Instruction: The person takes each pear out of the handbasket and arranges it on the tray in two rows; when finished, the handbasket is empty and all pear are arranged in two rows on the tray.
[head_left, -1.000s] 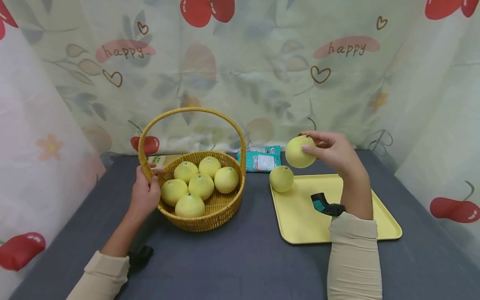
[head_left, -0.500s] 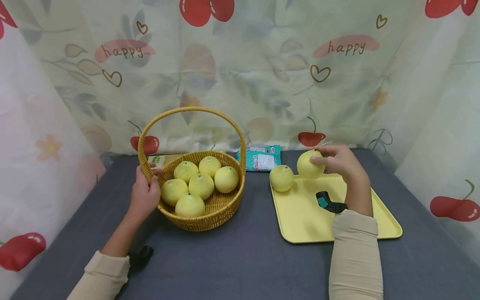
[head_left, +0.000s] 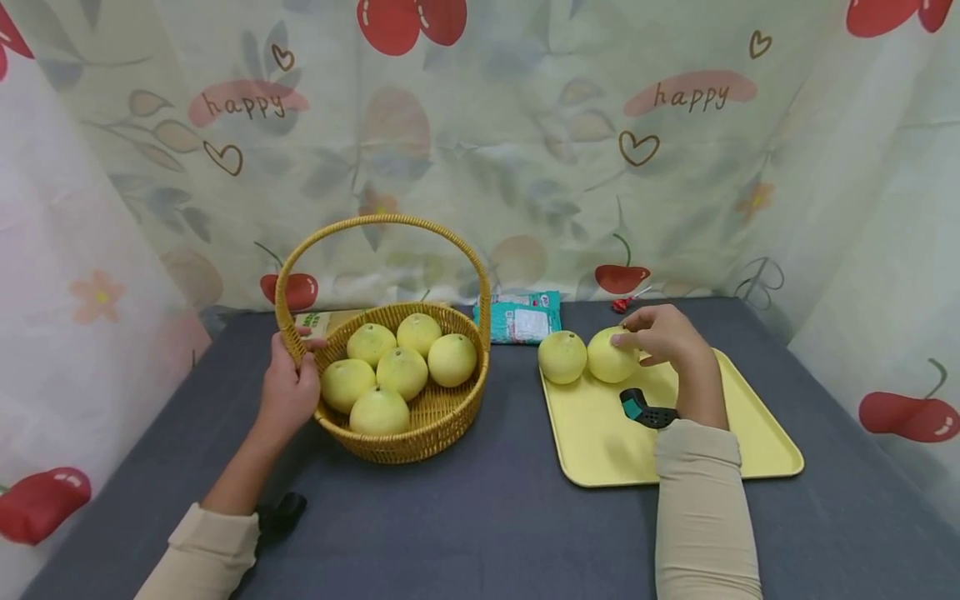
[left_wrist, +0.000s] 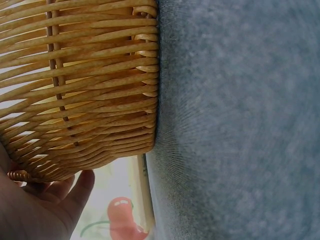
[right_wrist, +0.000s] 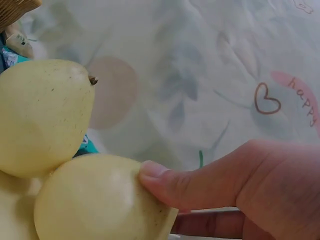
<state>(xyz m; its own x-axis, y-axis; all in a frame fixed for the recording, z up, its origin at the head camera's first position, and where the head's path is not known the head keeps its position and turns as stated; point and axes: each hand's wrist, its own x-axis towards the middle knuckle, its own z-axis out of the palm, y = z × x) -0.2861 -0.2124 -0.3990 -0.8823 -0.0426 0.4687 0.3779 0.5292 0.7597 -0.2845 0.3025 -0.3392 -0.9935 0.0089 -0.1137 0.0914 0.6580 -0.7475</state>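
In the head view my left hand (head_left: 291,385) grips the wicker basket (head_left: 420,442) at its left side, where the handle meets the rim. Several round, pale yellow pears (head_left: 402,373) lie in the basket. My right hand (head_left: 667,340) pinches another pear (head_left: 611,357) at the back left of the yellow tray (head_left: 600,462), thumb on its upper side. Right beside it sits a second pear (head_left: 562,358) at the tray's corner; in the right wrist view the held pear (right_wrist: 100,200) meets this stemmed pear (right_wrist: 45,115). Fingers behind the held pear are partly hidden.
Behind, between basket and tray, lies a teal packet (head_left: 517,318). A beige packet (head_left: 326,321) shows behind the basket, and a small red wrapped sweet (head_left: 621,305) is behind the tray. A printed curtain (head_left: 480,167) closes off the back of the dark tabletop (head_left: 465,533).
My right hand has lowered the pear from above the tray's back edge, shifting right and then left, until it stands beside the other pear. The left hand and basket have stayed put.
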